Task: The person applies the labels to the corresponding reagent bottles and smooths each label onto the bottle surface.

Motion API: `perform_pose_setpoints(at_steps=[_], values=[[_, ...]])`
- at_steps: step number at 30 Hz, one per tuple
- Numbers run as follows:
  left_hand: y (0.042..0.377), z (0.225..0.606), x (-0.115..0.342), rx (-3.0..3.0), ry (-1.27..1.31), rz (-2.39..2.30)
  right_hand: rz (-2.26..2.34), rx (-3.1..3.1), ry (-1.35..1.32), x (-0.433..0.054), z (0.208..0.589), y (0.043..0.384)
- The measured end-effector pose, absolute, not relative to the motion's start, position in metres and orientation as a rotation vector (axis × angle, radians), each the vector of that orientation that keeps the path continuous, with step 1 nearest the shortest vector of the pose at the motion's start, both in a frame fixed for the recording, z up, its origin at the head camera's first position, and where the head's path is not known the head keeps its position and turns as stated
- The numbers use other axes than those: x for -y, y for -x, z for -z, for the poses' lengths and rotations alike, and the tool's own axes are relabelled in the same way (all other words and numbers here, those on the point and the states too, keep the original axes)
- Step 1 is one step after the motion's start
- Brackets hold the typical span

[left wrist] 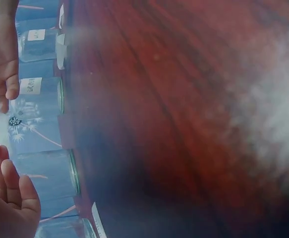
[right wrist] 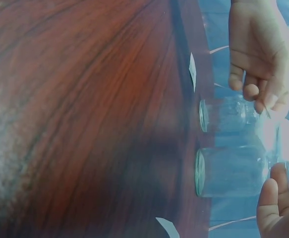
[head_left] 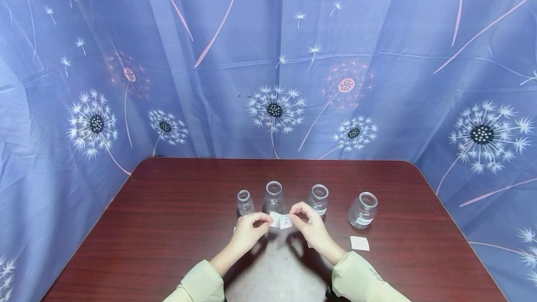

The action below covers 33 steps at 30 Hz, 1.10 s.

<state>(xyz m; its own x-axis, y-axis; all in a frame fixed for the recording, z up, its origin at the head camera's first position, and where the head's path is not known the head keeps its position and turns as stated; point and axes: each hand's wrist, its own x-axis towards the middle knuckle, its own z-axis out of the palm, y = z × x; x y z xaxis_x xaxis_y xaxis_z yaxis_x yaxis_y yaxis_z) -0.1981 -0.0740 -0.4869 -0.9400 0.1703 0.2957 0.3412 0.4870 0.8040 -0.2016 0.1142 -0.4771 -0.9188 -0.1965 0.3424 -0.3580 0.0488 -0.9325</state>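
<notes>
In the head view a small white paper label (head_left: 285, 222) with printed characters is stretched between both hands, above the table. My left hand (head_left: 248, 233) pinches its blank left part between thumb and forefinger. The printed right end is pinched by my right hand (head_left: 313, 230). Just behind the label stands a clear glass jar (head_left: 274, 195), partly covered by it. A smaller glass jar (head_left: 245, 205) is beyond the left hand. Past the right hand, a jar with a white label (head_left: 320, 195) is partly hidden.
Farther right is another labelled jar (head_left: 363, 211), with a white paper piece (head_left: 360, 243) lying in front of it. Other paper pieces peek out beside the hands. The dark red wooden table (head_left: 189, 190) ends at a blue dandelion-print curtain (head_left: 235, 120).
</notes>
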Motion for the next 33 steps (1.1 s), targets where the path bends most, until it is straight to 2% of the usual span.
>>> perform_pose_setpoints(at_steps=[12, 22, 33], values=[[0.199, 0.498, 0.079, 2.829, 0.484, 1.277, -2.047, 2.206, -0.545, -0.119, 0.476, 0.201], [0.199, 0.500, 0.080, 2.965, 0.488, 0.861, -2.055, 2.225, -0.557, -0.118, 0.481, 0.200], [0.200, 0.500, 0.077, 2.971, 0.473, 0.640, -2.038, 2.241, -0.567, -0.118, 0.486, 0.201]])
